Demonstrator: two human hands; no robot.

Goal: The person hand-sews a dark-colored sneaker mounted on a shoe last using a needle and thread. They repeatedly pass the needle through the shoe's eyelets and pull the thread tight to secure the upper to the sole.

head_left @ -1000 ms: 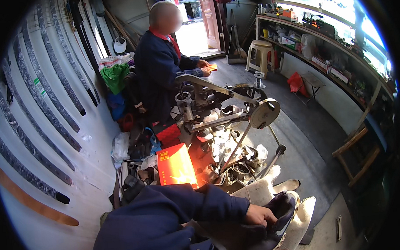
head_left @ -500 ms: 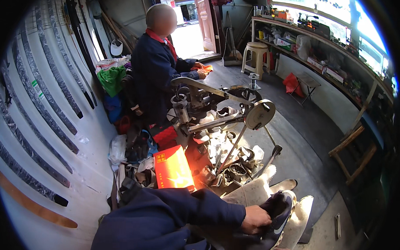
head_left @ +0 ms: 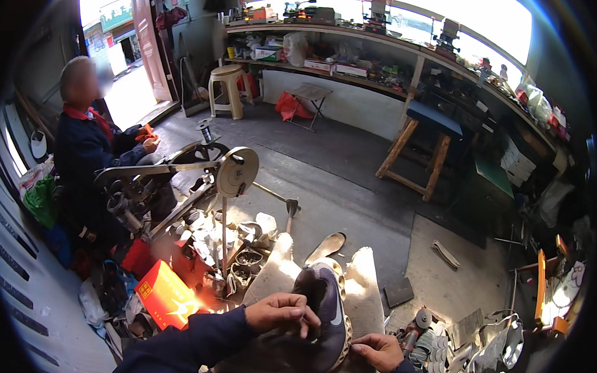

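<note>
Head view: a dark shoe (head_left: 327, 297) lies across the lap between two hands.
Left hand (head_left: 283, 312) hangs over the shoe's opening, fingers loosely curled with the thumb close to them; whether it grips anything, I cannot tell. Right hand (head_left: 378, 352) sits at the pale sole edge, thumb and fingertips drawn narrow; what they pinch is too small to tell. Under the shoe, a pale covering (head_left: 364, 283) spreads over the knees. Ahead, a machine (head_left: 239, 171) with a round wheel stands on the grey floor (head_left: 311, 173), a red box (head_left: 159, 291) near its base. Another person (head_left: 80, 145) is at the left, holding something orange-red. A long counter (head_left: 276, 27) runs below bright windows, with a beige stool (head_left: 225, 74) and a blue-topped stool (head_left: 434, 118) nearby.
</note>
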